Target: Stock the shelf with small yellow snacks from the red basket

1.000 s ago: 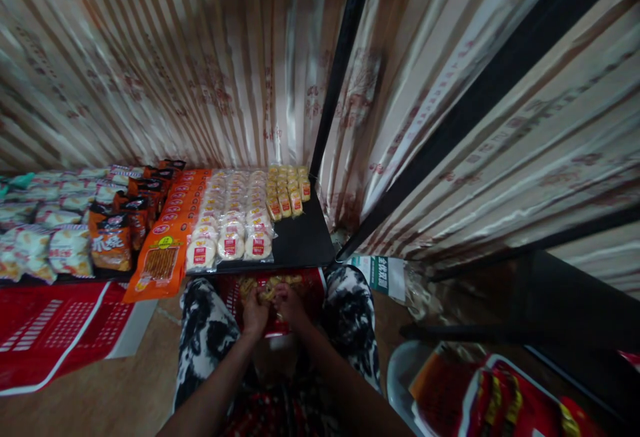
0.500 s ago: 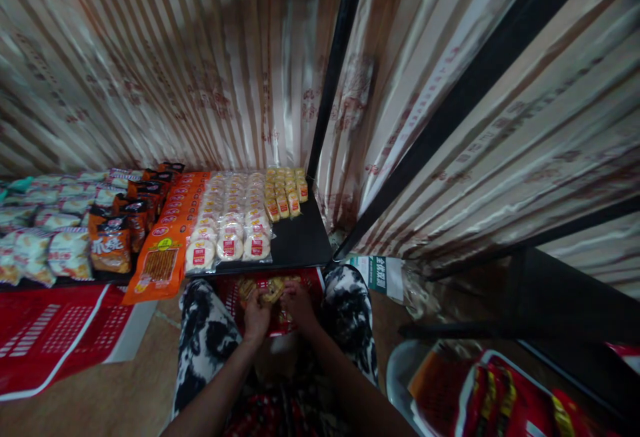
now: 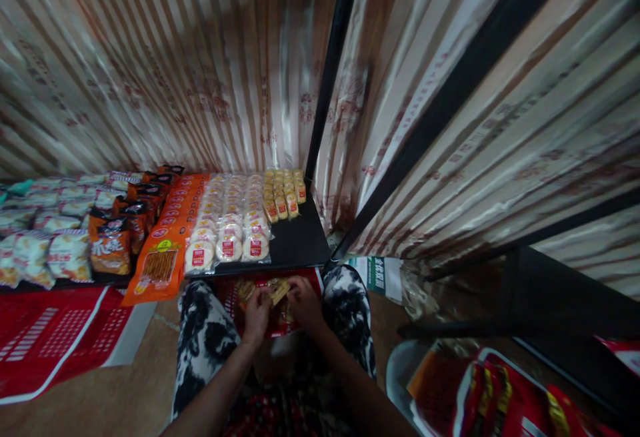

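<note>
Low between the knees, my left hand (image 3: 256,318) and my right hand (image 3: 305,305) are over a red plastic basket (image 3: 230,298). A yellowish wrapped snack packet (image 3: 279,290) is between them, my left fingers closed at its left end and my right fingers closed at its upper right. More packets (image 3: 246,290) lie in the basket beside and under the hands, partly hidden by them. Just ahead, small yellow packets (image 3: 283,194) stand in rows on the black shelf (image 3: 305,237). Left of those are rows of round white packaged cakes (image 3: 230,240).
Orange snack bags (image 3: 160,257) and white-and-orange packets (image 3: 70,250) fill the shelf's left side. Another red basket (image 3: 55,330) is below it. Black posts (image 3: 333,70) and pleated sheeting rise behind. At lower right, a tub (image 3: 400,377) holds red packages.
My right hand has shifted slightly up and closer to the left hand. The yellowish packet between the hands has tilted and shows more plainly. The view has moved a little.
</note>
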Action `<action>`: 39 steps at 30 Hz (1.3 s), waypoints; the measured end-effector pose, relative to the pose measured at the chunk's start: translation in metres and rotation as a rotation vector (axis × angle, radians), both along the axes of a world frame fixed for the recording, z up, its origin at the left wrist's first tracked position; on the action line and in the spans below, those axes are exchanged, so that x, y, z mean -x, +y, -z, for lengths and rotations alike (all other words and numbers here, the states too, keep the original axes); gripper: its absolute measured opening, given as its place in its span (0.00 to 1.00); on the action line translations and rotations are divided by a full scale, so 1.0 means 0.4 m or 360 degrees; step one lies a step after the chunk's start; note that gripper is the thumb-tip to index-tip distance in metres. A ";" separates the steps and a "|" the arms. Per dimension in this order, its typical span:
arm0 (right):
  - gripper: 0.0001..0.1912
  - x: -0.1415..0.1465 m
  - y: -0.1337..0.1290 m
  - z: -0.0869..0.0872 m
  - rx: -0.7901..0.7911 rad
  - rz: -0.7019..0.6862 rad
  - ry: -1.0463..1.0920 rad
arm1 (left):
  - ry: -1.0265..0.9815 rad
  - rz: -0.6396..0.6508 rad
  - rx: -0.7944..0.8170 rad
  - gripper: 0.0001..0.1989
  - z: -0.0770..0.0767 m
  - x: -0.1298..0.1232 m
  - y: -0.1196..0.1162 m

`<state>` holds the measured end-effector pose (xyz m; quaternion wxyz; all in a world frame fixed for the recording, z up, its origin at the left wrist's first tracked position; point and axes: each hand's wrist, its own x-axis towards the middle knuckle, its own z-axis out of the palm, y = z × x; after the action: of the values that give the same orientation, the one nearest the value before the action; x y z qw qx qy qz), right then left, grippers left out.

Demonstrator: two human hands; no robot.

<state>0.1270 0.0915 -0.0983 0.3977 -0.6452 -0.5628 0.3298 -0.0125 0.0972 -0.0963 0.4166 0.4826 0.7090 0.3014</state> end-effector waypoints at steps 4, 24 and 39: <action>0.16 -0.022 0.000 -0.019 -0.0107 -0.0116 0.0028 | -0.0538 -0.0037 -0.0083 0.10 -0.028 0.002 0.000; 0.15 -0.055 0.026 -0.062 0.0139 -0.0094 0.0343 | -0.1019 -0.0055 0.0227 0.21 -0.107 -0.020 0.035; 0.17 -0.059 0.048 -0.044 0.0068 0.0070 0.0526 | -0.1064 0.0025 0.0271 0.25 -0.132 -0.033 0.042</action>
<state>0.1506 0.1106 -0.0806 0.4782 -0.6026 -0.4683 0.4346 0.0007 0.1139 -0.0433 0.6669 0.3261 0.5521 0.3795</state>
